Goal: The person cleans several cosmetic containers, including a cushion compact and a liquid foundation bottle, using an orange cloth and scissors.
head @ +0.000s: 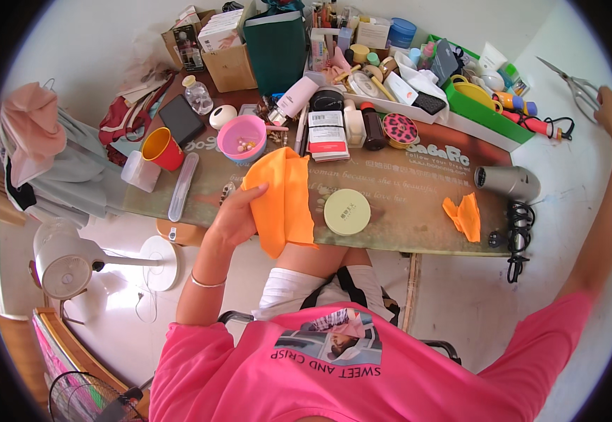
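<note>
My left hand grips a folded piece of orange cloth over the front edge of the table, thumb on top. Far to the right, my right hand is at the handles of a pair of metal scissors, whose blades point up and left against the pale surface. Its fingers are partly hidden, but they touch a handle loop. A smaller orange cloth scrap lies near the table's right end. Between the cloths sits a round pale-green tin.
Pink bowl, red cup and clear pen case stand left on the table. A grey hair dryer with a bundled black cord lies at the right edge. Cosmetics boxes and a green-sided tray crowd the back.
</note>
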The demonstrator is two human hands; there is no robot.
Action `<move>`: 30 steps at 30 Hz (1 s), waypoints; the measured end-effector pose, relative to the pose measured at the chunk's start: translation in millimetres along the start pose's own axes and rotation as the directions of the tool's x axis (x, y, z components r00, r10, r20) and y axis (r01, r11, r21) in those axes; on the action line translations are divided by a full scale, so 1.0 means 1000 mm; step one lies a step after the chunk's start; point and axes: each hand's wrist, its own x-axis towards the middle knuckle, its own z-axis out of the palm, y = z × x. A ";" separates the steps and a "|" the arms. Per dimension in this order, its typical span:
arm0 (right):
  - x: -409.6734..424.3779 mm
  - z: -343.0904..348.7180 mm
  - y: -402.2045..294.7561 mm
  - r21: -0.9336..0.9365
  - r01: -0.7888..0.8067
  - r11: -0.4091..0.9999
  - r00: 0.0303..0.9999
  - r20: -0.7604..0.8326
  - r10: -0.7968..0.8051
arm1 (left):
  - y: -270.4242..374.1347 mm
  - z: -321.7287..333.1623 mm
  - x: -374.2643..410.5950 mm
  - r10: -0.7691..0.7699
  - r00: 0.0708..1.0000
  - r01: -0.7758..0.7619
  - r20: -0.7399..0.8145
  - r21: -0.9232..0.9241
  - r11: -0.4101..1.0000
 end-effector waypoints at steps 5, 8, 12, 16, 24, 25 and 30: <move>-0.152 -0.034 -0.138 0.830 -0.045 0.555 0.957 0.195 -0.213 | -0.005 0.008 -0.010 0.070 0.990 -0.066 0.120 -0.037 0.997; -0.214 -0.045 -0.254 0.868 -0.138 0.478 0.872 0.336 -0.357 | -0.011 0.012 -0.021 0.208 0.970 -0.215 0.125 0.052 0.975; -0.257 -0.035 -0.295 0.856 -0.041 0.516 0.925 0.227 -0.304 | -0.013 0.026 -0.025 0.181 0.974 -0.177 0.135 -0.041 0.983; -0.274 -0.080 -0.341 0.987 -0.058 0.150 0.979 0.086 -0.187 | -0.022 0.047 -0.036 0.168 0.979 -0.167 0.115 -0.021 0.986; -0.288 -0.151 -0.458 0.668 -0.164 -0.726 0.981 0.035 -0.189 | -0.048 0.085 -0.039 0.297 0.935 -0.287 0.192 -0.076 0.955; -0.290 -0.154 -0.463 0.697 -0.158 -0.700 0.985 0.063 -0.161 | -0.052 0.089 -0.039 0.314 0.931 -0.309 0.186 -0.054 0.949; -0.303 -0.165 -0.468 0.621 -0.245 -0.744 0.969 0.130 -0.211 | -0.070 0.106 -0.037 0.624 0.773 -0.633 0.111 0.203 0.747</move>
